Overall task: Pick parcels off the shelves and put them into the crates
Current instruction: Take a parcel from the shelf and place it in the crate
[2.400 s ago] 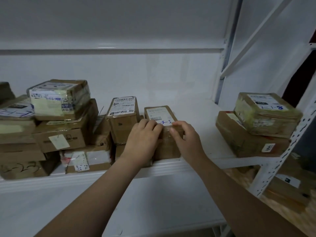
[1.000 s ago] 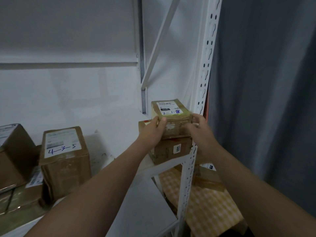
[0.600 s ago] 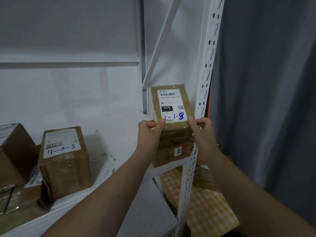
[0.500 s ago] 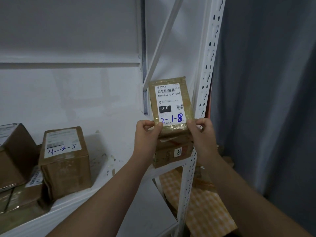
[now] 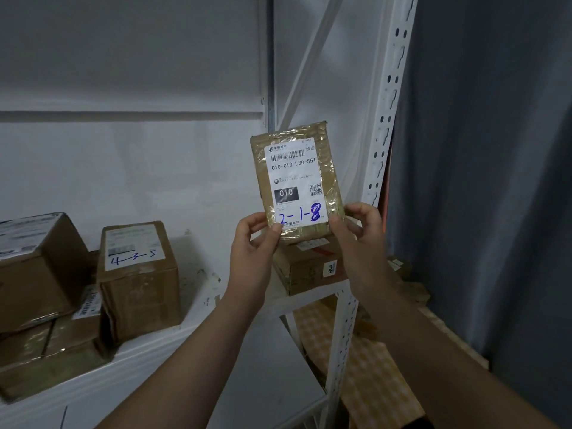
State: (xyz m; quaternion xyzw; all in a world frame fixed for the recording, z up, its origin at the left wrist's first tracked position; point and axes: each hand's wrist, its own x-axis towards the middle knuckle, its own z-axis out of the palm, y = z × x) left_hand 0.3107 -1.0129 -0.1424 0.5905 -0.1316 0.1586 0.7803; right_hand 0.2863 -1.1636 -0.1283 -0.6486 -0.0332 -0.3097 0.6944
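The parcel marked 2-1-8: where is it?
Head view, right of centre: the parcel is pinched by left hand and right hand, above the brown box at the shelf end.

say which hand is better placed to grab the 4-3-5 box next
Left, probably. The left hand pinches the parcel on the side nearer the 4-3-5 box; the right hand is by the rack post, farther off.

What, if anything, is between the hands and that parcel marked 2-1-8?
Nothing. The left hand and right hand already pinch the parcel by its lower corners and hold it upright over a box. No crate is in view, so the way there cannot be judged.
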